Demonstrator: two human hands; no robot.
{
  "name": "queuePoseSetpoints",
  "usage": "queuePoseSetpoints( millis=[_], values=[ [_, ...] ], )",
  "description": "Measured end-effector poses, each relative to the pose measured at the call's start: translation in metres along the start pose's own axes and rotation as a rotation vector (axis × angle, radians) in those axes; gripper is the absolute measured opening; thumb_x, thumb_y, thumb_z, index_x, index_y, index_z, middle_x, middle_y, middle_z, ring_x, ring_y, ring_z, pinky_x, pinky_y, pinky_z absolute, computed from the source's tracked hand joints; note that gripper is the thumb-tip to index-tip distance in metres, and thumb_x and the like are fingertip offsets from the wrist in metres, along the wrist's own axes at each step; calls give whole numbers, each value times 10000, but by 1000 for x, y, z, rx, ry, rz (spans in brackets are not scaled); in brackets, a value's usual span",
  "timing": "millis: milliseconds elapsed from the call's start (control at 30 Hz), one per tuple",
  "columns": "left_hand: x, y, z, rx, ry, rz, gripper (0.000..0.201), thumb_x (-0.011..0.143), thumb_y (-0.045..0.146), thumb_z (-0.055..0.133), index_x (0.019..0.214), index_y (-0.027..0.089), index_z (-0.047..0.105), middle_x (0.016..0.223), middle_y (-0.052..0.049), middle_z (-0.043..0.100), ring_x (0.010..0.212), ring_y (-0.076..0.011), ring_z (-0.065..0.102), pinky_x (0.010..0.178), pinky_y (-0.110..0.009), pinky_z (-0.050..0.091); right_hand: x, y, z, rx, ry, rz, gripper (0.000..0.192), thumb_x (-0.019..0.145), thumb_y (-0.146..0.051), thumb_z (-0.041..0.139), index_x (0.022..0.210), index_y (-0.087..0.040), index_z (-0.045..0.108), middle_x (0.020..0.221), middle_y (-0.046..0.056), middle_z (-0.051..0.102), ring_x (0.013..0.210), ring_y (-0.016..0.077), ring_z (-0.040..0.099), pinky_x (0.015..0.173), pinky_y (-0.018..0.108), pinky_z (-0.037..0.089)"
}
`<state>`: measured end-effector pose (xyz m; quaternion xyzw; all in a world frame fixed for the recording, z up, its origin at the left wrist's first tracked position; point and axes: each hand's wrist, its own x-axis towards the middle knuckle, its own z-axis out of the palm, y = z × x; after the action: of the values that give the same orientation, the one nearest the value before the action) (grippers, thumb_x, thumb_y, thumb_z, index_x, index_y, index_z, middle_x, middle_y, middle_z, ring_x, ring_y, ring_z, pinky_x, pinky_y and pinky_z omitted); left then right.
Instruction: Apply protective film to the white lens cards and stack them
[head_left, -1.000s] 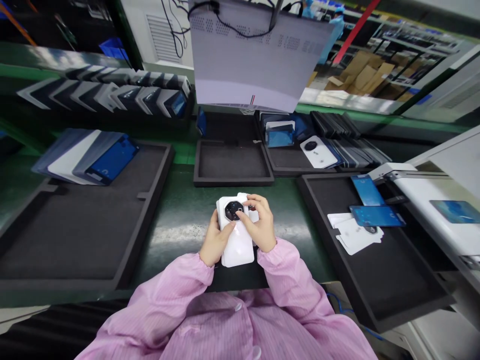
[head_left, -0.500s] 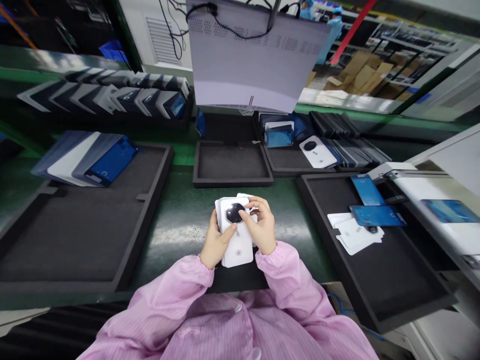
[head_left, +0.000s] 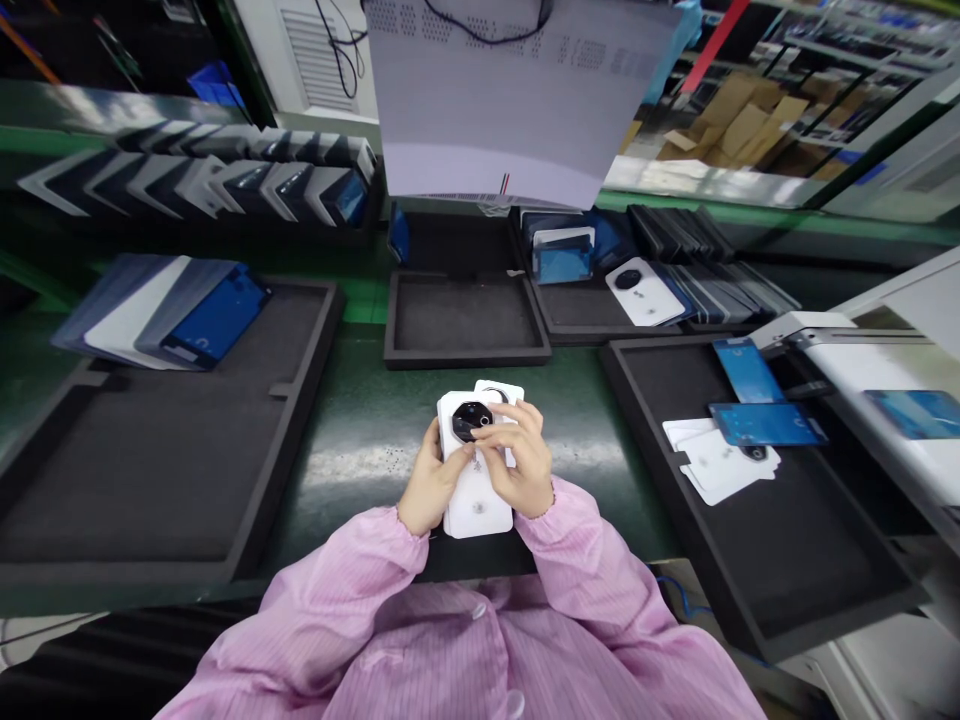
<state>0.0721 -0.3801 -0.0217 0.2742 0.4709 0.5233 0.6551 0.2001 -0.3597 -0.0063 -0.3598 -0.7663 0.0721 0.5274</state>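
A small stack of white phone back covers (head_left: 478,505) stands tilted in front of me, just above the near edge of the green bench. The top cover carries a round black camera window (head_left: 466,421). My left hand (head_left: 430,483) is closed around the stack's left side, its thumb lying on the face. My right hand (head_left: 525,465) has its fingertips and thumb drawn together at the lower right of the camera window; whatever is pinched there is too small to make out. Behind the stack, another white cover (head_left: 513,390) pokes out at upper right.
On the left lies a black foam tray (head_left: 247,470) with leaning blue and white panels (head_left: 214,320). A right-hand tray (head_left: 795,560) holds white covers (head_left: 720,465) and blue-filmed panels (head_left: 769,424). Farther back are a small tray (head_left: 466,357), racks of covers (head_left: 169,185) and a monitor (head_left: 517,110).
My right hand's fingers have shifted from the cover's upper right edge onto the camera window's lower part. The cover behind shows more at upper right. The view has tilted slightly downward.
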Motion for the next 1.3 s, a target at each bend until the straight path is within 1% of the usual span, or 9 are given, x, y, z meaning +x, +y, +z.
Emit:
queuePoseSetpoints(
  millis=[133, 300, 467, 800, 1000, 1100, 1167, 1233, 1300],
  values=[
    [1, 1, -2, -8, -1, 20, 514, 744, 312, 709, 1193, 179, 499, 1151, -96, 641, 1007, -222, 634, 873, -345, 490, -2, 0, 1, 117, 45, 4, 304, 756, -39, 616, 968, -242, 536, 774, -2, 734, 833, 222, 717, 986, 550, 431],
    [2, 3, -4, -27, -5, 32, 530, 711, 340, 740, 1170, 190, 520, 1184, -102, 642, 1044, -250, 634, 877, -352, 488, -6, 1, 3, 211, 72, 3, 452, 751, -38, 617, 1125, -263, 495, 777, -8, 738, 648, 177, 704, 926, 531, 489],
    [2, 3, -4, -12, 11, 52, 524, 717, 336, 735, 1167, 178, 518, 1095, -87, 670, 946, -218, 653, 830, -333, 498, -5, 3, 3, 216, 64, -33, 494, 733, -9, 619, 1152, -247, 511, 794, 9, 743, 680, 180, 711, 880, 502, 518],
    [4, -1, -6, -8, 27, 55, 543, 729, 323, 725, 1199, 182, 493, 1078, -72, 664, 930, -198, 641, 832, -318, 495, 1, 1, -2, 80, 10, -121, 327, 742, -8, 605, 988, -223, 628, 808, 33, 737, 712, 180, 713, 832, 452, 543],
    [3, 0, -7, 31, 40, 69, 515, 741, 303, 709, 1195, 175, 500, 1089, -77, 666, 964, -205, 640, 859, -327, 494, 5, 1, -2, 20, -14, -163, 246, 752, -42, 620, 903, -234, 647, 814, 22, 724, 836, 215, 712, 838, 461, 539],
    [3, 0, -6, -10, 8, 64, 526, 746, 301, 705, 1211, 185, 489, 1111, -81, 667, 961, -208, 650, 836, -324, 510, 3, 3, -1, -75, -26, -86, 229, 763, -83, 634, 919, -246, 671, 976, 56, 698, 1060, 274, 636, 893, 498, 518],
    [3, -1, -6, -34, -7, 46, 534, 747, 304, 704, 1220, 192, 483, 1131, -86, 663, 963, -215, 656, 810, -321, 523, 1, 6, -1, -127, -41, 18, 300, 789, -142, 633, 1067, -254, 652, 1216, 96, 606, 1225, 312, 522, 976, 540, 471],
    [3, -2, -5, -47, -14, 20, 539, 741, 308, 709, 1218, 193, 484, 1162, -94, 652, 987, -228, 656, 801, -322, 530, 0, 9, -2, -137, -85, 160, 545, 808, -239, 646, 1328, -250, 482, 1425, 130, 431, 1345, 338, 390, 1057, 583, 394],
    [2, -1, -4, -62, -26, -6, 548, 731, 316, 716, 1212, 192, 485, 1189, -102, 642, 1013, -241, 653, 813, -330, 532, -1, 11, -3, -91, -157, 311, 760, 813, -334, 653, 1462, -234, 269, 1502, 152, 321, 1398, 343, 310, 1097, 591, 342]
  ],
)
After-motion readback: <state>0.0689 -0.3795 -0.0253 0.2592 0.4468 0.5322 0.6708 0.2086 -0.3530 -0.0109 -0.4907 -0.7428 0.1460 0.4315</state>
